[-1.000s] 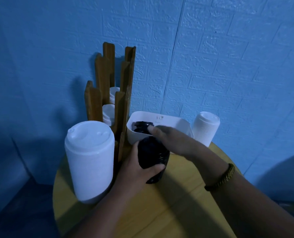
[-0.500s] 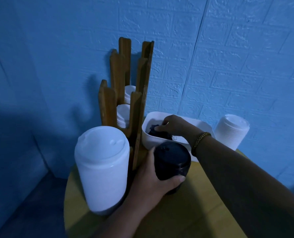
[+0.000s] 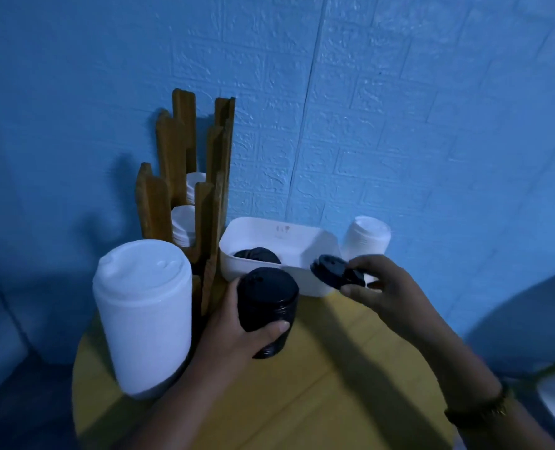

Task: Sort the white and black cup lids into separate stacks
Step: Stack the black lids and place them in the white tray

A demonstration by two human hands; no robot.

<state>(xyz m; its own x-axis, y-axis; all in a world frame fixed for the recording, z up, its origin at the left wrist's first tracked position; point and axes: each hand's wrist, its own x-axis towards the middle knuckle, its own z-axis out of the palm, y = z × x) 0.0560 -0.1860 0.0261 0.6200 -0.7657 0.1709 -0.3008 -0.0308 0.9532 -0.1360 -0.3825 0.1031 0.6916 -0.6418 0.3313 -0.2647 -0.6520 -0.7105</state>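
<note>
Blue brick-pattern wall behind, round yellow table [image 3: 318, 378] in dim light.

Head view (only view): the left hand [image 3: 237, 329] is wrapped around the black lid stack [image 3: 267, 303] at table centre, thumb across its front. The right hand [image 3: 380, 287] pinches a single black lid [image 3: 336, 271] by its edge at approx 2 o'clock from the stack, lid tilted, hanging in front of the white tub [image 3: 279, 235]. More black lids [image 3: 256, 256] sit inside the tub at 12 o'clock. The tall white lid stack [image 3: 144, 313] stands at 9 o'clock, just beside the left wrist; a smaller white stack [image 3: 367, 238] sits at 1 o'clock behind the tub. A wooden rack [image 3: 191, 177] w/ white lids is at 11 o'clock.

Risks, as I judge them:
- Pinch is on the rim only, so the lid could slip on the way over.
- If it lands tilted it won't nest and may tip the black stack.
- Left forearm is close to the tall white stack; a nudge could topple it off the table edge.
- Low light makes alignment harder.
</note>
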